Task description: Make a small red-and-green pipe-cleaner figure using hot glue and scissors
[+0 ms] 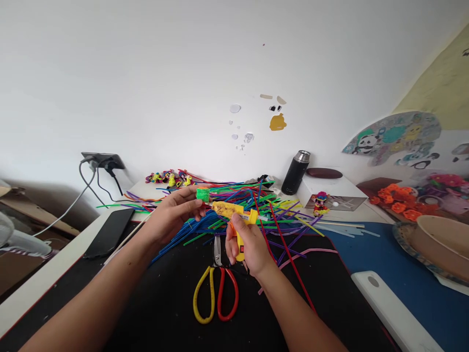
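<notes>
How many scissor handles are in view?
2: the yellow handle on the left and the red handle on the right, side by side on the black mat, below the right hand in the picture. Others may be hidden under the strips.

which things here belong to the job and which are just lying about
Likely part of the job:
small green fuzzy piece, in the left hand
yellow plastic glue gun, in the right hand
thin multicoloured stems
metal scissors, red and yellow handles

Probably just lying about:
flat black phone
silver-capped black cylindrical flask
</notes>
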`<state>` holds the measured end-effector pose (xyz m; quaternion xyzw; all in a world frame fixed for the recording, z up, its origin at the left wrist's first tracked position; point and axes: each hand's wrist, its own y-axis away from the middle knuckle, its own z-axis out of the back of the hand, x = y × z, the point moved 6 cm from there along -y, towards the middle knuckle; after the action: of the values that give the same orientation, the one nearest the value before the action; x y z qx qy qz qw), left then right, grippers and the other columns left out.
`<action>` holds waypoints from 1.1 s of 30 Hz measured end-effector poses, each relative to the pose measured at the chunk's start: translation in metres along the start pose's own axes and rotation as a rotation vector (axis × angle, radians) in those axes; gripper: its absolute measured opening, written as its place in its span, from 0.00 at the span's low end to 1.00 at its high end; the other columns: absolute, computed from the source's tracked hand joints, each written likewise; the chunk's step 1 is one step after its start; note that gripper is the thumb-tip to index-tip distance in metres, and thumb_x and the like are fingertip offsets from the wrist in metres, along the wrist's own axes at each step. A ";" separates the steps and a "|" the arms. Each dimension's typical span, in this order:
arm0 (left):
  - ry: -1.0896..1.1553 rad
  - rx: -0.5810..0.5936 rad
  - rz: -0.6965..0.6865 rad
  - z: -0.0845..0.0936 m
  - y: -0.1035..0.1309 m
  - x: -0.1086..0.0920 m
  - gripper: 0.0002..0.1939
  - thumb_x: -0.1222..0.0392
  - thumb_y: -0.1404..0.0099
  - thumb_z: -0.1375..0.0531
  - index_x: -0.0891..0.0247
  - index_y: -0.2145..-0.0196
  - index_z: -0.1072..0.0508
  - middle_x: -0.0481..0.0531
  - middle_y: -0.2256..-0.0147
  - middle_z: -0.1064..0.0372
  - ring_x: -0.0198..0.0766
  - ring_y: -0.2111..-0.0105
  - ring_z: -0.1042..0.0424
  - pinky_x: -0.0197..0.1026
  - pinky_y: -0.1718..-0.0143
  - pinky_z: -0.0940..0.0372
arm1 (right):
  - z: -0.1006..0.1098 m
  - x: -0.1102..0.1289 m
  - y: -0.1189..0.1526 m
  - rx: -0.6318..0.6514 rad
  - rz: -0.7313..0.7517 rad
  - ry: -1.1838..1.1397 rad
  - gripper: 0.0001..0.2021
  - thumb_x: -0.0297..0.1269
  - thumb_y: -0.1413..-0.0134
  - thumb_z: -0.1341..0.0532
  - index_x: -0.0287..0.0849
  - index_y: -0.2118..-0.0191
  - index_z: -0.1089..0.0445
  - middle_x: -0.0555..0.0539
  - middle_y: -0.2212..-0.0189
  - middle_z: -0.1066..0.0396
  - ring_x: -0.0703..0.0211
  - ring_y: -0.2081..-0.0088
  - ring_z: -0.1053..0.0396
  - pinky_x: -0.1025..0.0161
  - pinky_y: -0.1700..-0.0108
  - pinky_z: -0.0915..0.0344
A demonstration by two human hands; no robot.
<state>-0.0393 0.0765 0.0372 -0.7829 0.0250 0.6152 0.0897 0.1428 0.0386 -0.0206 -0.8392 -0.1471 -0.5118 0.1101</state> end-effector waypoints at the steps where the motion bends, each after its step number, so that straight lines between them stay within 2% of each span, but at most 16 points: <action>1: -0.004 0.002 0.001 0.000 0.000 0.000 0.22 0.53 0.47 0.17 0.62 0.56 0.13 0.53 0.67 0.18 0.38 0.72 0.23 0.36 0.71 0.30 | 0.000 0.000 0.000 -0.004 0.000 0.002 0.34 0.74 0.44 0.32 0.43 0.75 0.30 0.57 0.90 0.42 0.65 0.88 0.39 0.69 0.83 0.45; 7: -0.035 0.006 -0.012 0.001 0.001 -0.001 0.22 0.51 0.46 0.18 0.61 0.55 0.12 0.52 0.68 0.19 0.38 0.72 0.24 0.37 0.71 0.31 | -0.001 0.001 0.001 -0.021 -0.006 0.011 0.36 0.75 0.46 0.31 0.42 0.76 0.31 0.57 0.91 0.42 0.66 0.89 0.40 0.69 0.84 0.47; 17: -0.069 0.023 -0.017 0.003 0.000 -0.002 0.21 0.53 0.43 0.20 0.62 0.54 0.13 0.53 0.69 0.19 0.38 0.71 0.24 0.36 0.71 0.31 | -0.001 0.000 0.002 -0.033 -0.012 0.027 0.35 0.75 0.45 0.33 0.43 0.76 0.31 0.57 0.90 0.42 0.65 0.88 0.39 0.69 0.84 0.46; 33: -0.088 -0.006 -0.035 0.003 0.002 -0.008 0.21 0.52 0.45 0.19 0.62 0.56 0.12 0.53 0.69 0.20 0.38 0.72 0.25 0.36 0.72 0.32 | -0.002 0.002 0.001 -0.033 -0.004 0.015 0.34 0.73 0.44 0.32 0.43 0.76 0.30 0.56 0.90 0.41 0.64 0.88 0.38 0.68 0.83 0.45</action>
<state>-0.0440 0.0742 0.0436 -0.7557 0.0055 0.6474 0.0989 0.1425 0.0368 -0.0176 -0.8368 -0.1396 -0.5207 0.0961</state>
